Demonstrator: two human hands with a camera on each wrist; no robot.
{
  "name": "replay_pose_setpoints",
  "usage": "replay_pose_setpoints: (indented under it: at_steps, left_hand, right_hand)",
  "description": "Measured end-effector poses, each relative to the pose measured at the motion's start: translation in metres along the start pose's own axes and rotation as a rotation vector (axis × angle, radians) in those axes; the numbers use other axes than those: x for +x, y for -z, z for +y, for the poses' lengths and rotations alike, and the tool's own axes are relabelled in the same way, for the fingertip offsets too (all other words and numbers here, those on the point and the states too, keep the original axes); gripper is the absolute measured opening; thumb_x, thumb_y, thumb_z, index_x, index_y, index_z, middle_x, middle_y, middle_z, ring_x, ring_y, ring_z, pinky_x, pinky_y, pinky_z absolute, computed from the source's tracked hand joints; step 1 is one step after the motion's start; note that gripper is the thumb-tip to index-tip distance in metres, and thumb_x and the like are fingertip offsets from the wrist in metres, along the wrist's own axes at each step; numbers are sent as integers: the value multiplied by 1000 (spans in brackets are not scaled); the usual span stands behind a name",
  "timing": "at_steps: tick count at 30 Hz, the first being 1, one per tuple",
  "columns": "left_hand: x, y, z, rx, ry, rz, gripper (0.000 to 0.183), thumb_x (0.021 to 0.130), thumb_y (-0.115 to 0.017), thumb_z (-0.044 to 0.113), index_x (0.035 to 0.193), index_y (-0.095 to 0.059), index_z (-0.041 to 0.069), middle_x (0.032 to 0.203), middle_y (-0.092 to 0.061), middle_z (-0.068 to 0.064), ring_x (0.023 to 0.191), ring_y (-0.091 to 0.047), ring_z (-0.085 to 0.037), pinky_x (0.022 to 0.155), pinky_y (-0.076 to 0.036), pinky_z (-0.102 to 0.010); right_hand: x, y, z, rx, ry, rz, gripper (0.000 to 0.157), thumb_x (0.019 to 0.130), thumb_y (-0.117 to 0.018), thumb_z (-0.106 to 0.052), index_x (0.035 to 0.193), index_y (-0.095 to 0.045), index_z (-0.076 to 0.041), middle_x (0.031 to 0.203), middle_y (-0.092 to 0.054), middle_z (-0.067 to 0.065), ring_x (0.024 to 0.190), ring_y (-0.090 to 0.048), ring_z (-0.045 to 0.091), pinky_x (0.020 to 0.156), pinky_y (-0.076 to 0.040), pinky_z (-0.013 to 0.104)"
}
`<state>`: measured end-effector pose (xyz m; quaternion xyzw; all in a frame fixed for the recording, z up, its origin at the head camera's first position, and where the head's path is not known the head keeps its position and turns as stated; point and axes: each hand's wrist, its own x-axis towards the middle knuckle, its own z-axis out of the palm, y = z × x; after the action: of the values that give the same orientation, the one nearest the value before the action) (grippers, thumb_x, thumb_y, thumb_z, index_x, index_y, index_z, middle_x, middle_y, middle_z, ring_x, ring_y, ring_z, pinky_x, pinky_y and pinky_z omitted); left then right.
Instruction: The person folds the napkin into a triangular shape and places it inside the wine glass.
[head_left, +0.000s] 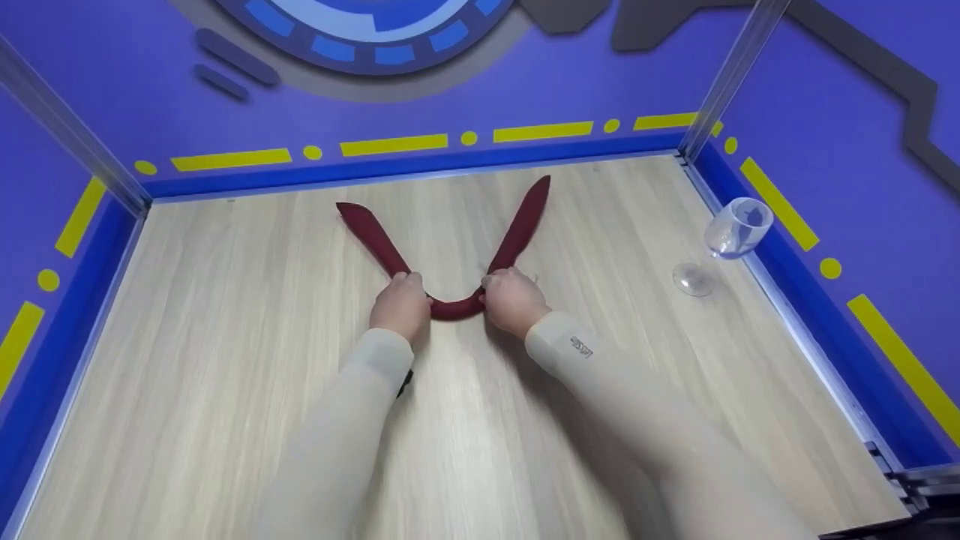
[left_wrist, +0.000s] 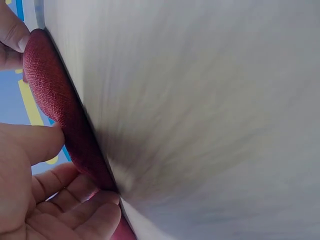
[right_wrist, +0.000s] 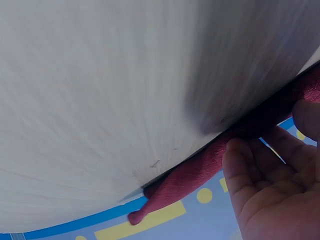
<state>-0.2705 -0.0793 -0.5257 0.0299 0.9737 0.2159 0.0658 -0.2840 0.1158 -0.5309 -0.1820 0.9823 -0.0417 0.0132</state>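
Note:
A dark red cloth [head_left: 456, 310], gathered into a long narrow band, lies on the table in a U shape. Its curve faces me, and both tapered ends point away. My left hand [head_left: 403, 306] grips the left side of the bend; in the left wrist view, thumb and fingers of that hand [left_wrist: 60, 195] lie on either side of the woven fabric [left_wrist: 47, 75]. On the right side of the bend, my right hand [head_left: 515, 301] holds the band. The right wrist view shows that hand [right_wrist: 280, 190] with curled fingers at the cloth [right_wrist: 185, 182], part of which they hide.
A clear stemmed wine glass [head_left: 739, 227] stands to the right, near the table's right edge. Blue-purple panels [head_left: 420, 112] with yellow marks rise along the back, left and right of the light wood table [head_left: 217, 360].

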Motion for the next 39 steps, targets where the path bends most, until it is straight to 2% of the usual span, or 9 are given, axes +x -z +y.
replay_pose_setpoints:
  at_steps: [6, 12, 23, 28, 34, 39]
  left_hand:
    - [1, -3, -1, -18, -22, -3, 40, 90, -60, 20, 125, -53, 3, 117, -54, -13, 105, -58, -29, 92, -46, -38]
    - [2, -5, -1, -3, -35, -17, 42, 91, -58, 21, 130, -51, 6, 124, -54, -10, 113, -55, -25, 98, -43, -35]
    - [3, -6, 1, 8, -53, -33, 44, 91, -59, 22, 132, -50, 9, 125, -54, -8, 116, -54, -23, 100, -42, -35]
    - [4, -7, 2, 0, -61, -38, 44, 91, -58, 19, 133, -49, 11, 127, -54, -7, 118, -53, -23, 101, -41, -35]
    - [3, -8, 4, -18, -72, -45, 42, 93, -52, 14, 134, -49, 11, 129, -54, -8, 119, -52, -24, 101, -40, -35]
    - [3, -10, 5, -11, -79, -52, 41, 94, -45, 10, 135, -48, 11, 131, -53, -10, 119, -52, -24, 102, -40, -35]
  right_hand:
    - [0, -1, -2, 58, -10, -3, 13, 90, -57, -23, 92, -61, -11, 85, -66, 8, 82, -62, 27, 74, -51, 39]
    - [0, 0, -4, 78, -24, -24, 19, 89, -57, -21, 104, -56, -10, 80, -65, 11, 79, -62, 26, 68, -52, 38]
    - [1, -2, -6, 53, 47, -20, 24, 87, -59, -18, 108, -53, -8, 79, -66, 9, 80, -61, 27, 70, -51, 37]
    - [2, -1, -7, 98, 55, -25, 23, 86, -59, -14, 108, -55, -10, 81, -66, 7, 81, -60, 26, 71, -51, 38]
    - [3, -3, -8, 154, 62, -33, 21, 87, -55, -10, 108, -54, -10, 82, -65, 6, 83, -59, 25, 72, -50, 37]
    - [4, -3, -11, 165, 58, -57, 32, 86, -55, -10, 118, -53, -10, 88, -67, 8, 87, -59, 26, 75, -51, 37]
